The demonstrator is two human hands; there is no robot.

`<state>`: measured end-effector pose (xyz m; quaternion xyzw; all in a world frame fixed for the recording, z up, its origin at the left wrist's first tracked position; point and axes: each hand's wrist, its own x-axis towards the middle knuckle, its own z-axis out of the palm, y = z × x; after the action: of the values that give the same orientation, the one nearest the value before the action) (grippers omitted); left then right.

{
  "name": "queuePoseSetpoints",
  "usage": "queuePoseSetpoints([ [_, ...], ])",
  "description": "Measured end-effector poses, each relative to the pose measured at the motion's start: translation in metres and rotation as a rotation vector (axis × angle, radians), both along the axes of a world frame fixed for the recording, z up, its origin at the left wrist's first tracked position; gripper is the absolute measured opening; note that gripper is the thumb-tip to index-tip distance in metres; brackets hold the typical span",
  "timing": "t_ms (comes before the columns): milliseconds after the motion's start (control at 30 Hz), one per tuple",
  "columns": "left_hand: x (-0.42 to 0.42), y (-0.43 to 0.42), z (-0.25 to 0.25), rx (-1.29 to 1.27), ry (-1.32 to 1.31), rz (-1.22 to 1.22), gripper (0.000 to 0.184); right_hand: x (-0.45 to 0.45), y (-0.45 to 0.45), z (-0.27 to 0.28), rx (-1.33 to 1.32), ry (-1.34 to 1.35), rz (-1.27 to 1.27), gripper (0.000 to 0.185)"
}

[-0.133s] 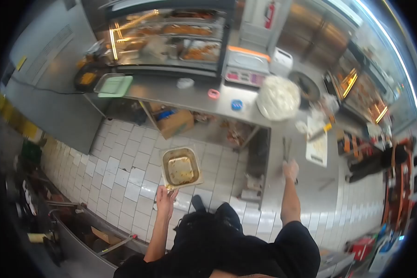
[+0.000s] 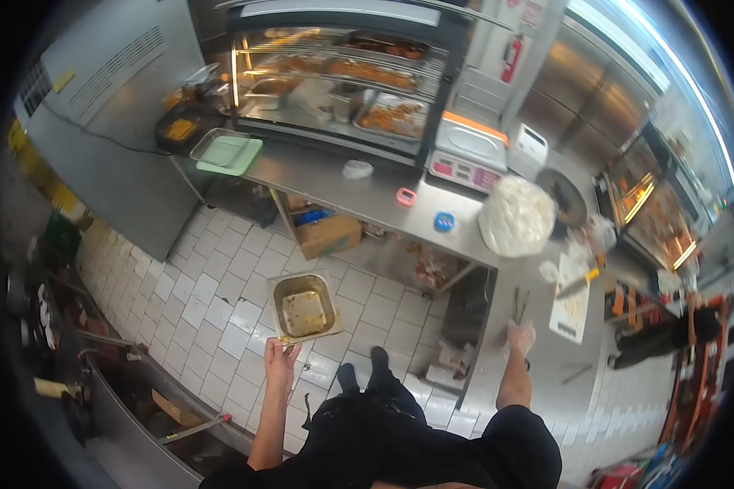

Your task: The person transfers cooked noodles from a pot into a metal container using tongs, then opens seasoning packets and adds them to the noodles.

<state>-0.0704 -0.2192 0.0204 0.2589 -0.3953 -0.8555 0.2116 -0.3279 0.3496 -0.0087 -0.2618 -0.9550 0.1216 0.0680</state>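
Note:
My left hand (image 2: pixel 280 367) grips the near rim of a square steel food pan (image 2: pixel 335 318), held out over the floor. Its inside is smeared with oily brown residue and crumbs. My right hand (image 2: pixel 519 336), in a clear plastic glove, is closed around the near end of a pair of metal tongs (image 2: pixel 520 305). The two arms of the tongs point away from me, low over the steel counter (image 2: pixel 506 367). A white cutting board (image 2: pixel 568 319) lies right of the tongs, with a yellow-handled knife (image 2: pixel 577 284) across it.
A glass food warmer (image 2: pixel 334 90) stands at the back, with a scale (image 2: pixel 469 155) and a big plastic-wrapped white bundle (image 2: pixel 517 216) to its right. A green-lidded tray (image 2: pixel 230 155) sits at left. Another person (image 2: pixel 673 330) stands far right. An open steel unit (image 2: pixel 139 407) lies lower left.
The view has shifted, so the counter and warmer sit lower and farther right. The pan appears slightly left and lower, still in my left hand. The tongs stay with my right hand.

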Motion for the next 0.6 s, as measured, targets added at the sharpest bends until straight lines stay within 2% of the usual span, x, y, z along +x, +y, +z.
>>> queuePoseSetpoints([
  [33,-0.009,-0.007,-0.001,-0.020,-0.012,0.070,0.016,-0.013,-0.004,0.006,-0.006,-0.020,-0.035,0.045],
  [67,-0.007,-0.040,0.005,-0.067,0.003,0.111,0.016,-0.019,-0.034,-0.011,-0.052,-0.030,-0.001,0.045],
  [133,-0.018,-0.042,0.001,-0.052,0.004,0.192,0.016,-0.036,-0.030,-0.007,-0.064,-0.085,-0.075,0.041],
  [233,-0.034,-0.048,-0.007,-0.061,-0.001,0.259,0.017,-0.062,0.014,-0.071,0.018,-0.043,-0.026,0.032],
  [300,-0.043,-0.053,-0.008,-0.046,0.033,0.401,0.017,-0.066,0.009,-0.079,-0.049,0.007,-0.060,0.031],
  [333,-0.044,-0.061,-0.018,-0.042,0.018,0.421,0.018,-0.067,0.021,-0.111,0.034,0.086,0.002,0.034],
  [367,-0.052,-0.063,-0.015,-0.075,-0.003,0.450,0.021,-0.067,0.018,-0.127,-0.031,0.133,-0.022,0.033],
  [400,-0.055,-0.068,-0.015,-0.134,-0.038,0.441,0.024,-0.065,0.009,-0.134,0.001,-0.072,0.054,0.028],
  [433,-0.066,-0.074,-0.016,-0.190,-0.044,0.433,0.027,-0.070,-0.002,-0.164,-0.124,0.252,-0.045,0.024],
  [467,-0.077,-0.079,-0.018,-0.186,-0.053,0.376,0.027,-0.063,-0.047,-0.127,0.084,0.299,0.126,0.026],
  [500,-0.082,-0.086,-0.016,-0.181,-0.035,0.376,0.030,-0.062,-0.072,-0.127,0.176,0.347,0.101,0.029],
  [533,-0.083,-0.085,-0.020,-0.157,-0.035,0.392,0.032,-0.054,-0.138,-0.041,-0.344,0.231,-0.166,0.034],
  [567,-0.082,-0.083,-0.016,-0.155,-0.063,0.353,0.032,-0.035,-0.131,-0.097,-0.220,0.285,-0.093,0.036],
  [600,-0.081,-0.083,-0.005,-0.178,-0.124,0.383,0.031,-0.019,-0.172,-0.046,-0.377,0.181,-0.132,0.038],
])
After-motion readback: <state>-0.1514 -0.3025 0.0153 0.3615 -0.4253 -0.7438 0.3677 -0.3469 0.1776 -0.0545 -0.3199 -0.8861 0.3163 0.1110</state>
